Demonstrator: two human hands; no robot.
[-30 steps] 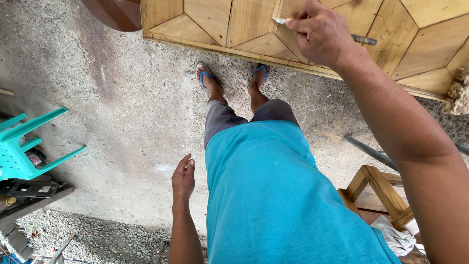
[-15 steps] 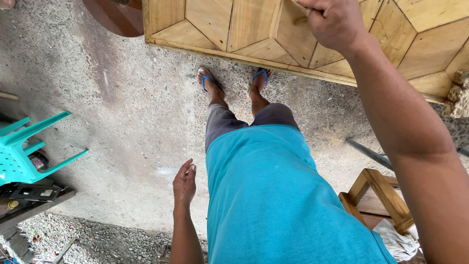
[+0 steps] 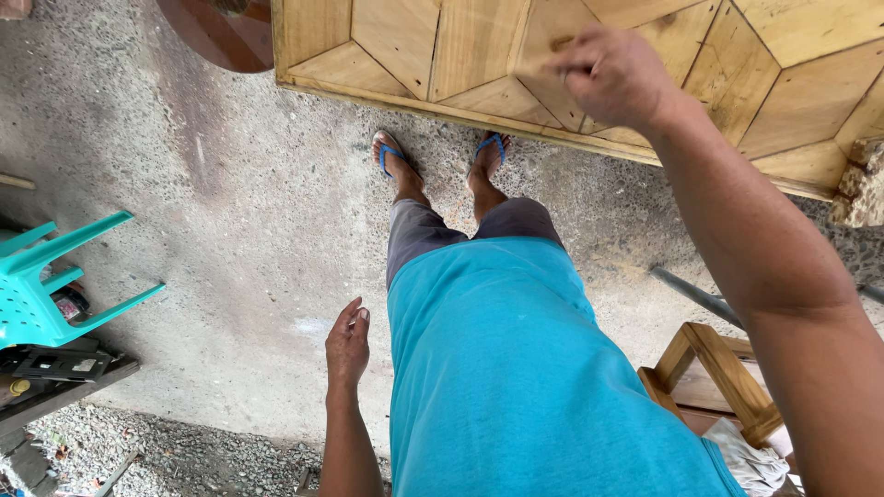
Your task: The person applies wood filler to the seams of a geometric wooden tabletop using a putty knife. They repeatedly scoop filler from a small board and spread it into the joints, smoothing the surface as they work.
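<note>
Rough grey concrete floor (image 3: 230,230) underfoot, speckled with grit, seen from straight above.

Wooden panel (image 3: 414,46) across twelve to two o'clock, pale planks set in angled, herringbone-like sections, lower edge resting on the concrete just beyond the toes. Right hand (image 3: 612,74) up at one o'clock, pressed against the panel face, fingers curled closed with knuckles toward the camera; whether anything is pinched inside cannot be told. Left hand (image 3: 347,345) down at seven o'clock, hanging loose beside the hip, fingers relaxed and open, holding nothing, touching nothing.

Turquoise shirt (image 3: 516,387) filling the lower centre, grey shorts below its hem, feet in blue flip-flops (image 3: 391,156) near twelve, right beside the panel's bottom edge.

Further out: small wooden stool (image 3: 723,377) at four o'clock with a pale rag (image 3: 750,460) lying at its near side; dark metal rod (image 3: 691,294) on the floor at three. Turquoise plastic chair (image 3: 46,285) at nine o'clock, dark clutter and a board beneath it. Loose gravel (image 3: 166,451) at eight. Reddish-brown curved object (image 3: 221,32) at eleven, partly tucked behind the panel's corner.
</note>
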